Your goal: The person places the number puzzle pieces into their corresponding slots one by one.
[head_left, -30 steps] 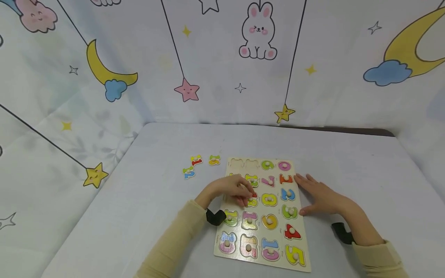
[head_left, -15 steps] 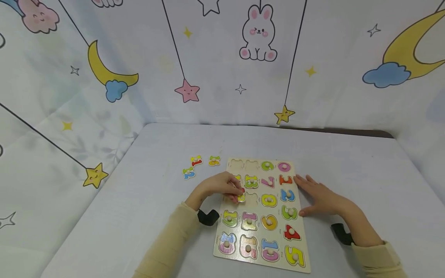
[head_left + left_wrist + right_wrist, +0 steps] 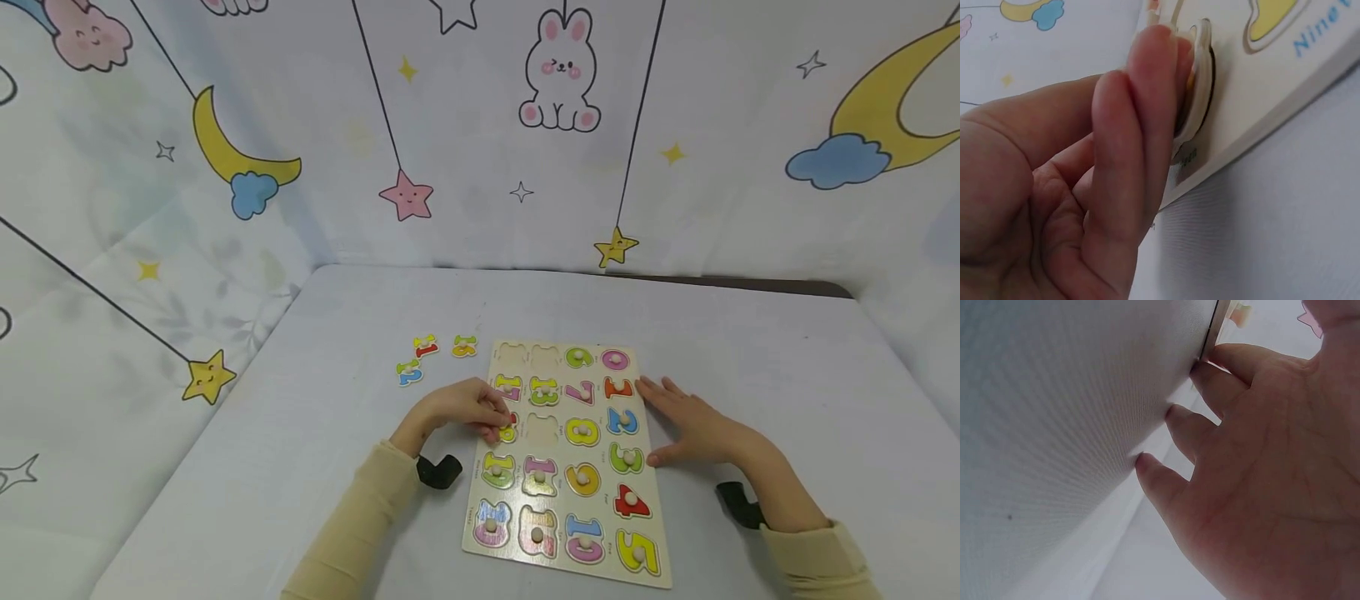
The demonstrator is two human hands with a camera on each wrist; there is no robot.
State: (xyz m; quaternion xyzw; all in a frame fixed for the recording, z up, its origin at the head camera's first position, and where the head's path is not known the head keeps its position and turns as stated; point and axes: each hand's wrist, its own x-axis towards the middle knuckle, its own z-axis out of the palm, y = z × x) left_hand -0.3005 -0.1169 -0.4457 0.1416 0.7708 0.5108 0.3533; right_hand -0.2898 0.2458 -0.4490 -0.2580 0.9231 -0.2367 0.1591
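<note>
My left hand [image 3: 483, 408] pinches a red-and-yellow number puzzle piece [image 3: 509, 427] over the left column of the wooden number board [image 3: 514, 552]. In the left wrist view, the number puzzle piece [image 3: 1200, 94] shows edge-on behind the fingertips, close against the board; I cannot tell whether it sits fully in a recess. Right of it lies a bare recess [image 3: 542, 431]. My right hand [image 3: 693, 429] lies at the board's right edge with fingers spread; in the right wrist view its fingertips [image 3: 1175, 412] touch the cloth and the board's side.
Several knobbed number pieces fill the board, and two bare recesses [image 3: 528, 356] are at its far left corner. Three loose pieces, a red-yellow one [image 3: 425, 346], a green-orange one [image 3: 464, 346] and a green-blue one [image 3: 408, 372], lie on the white cloth left of the board.
My left hand has lifted the red-and-yellow number puzzle piece from the second column and moved it left to the left column, baring the recess. My right hand has stayed put.
</note>
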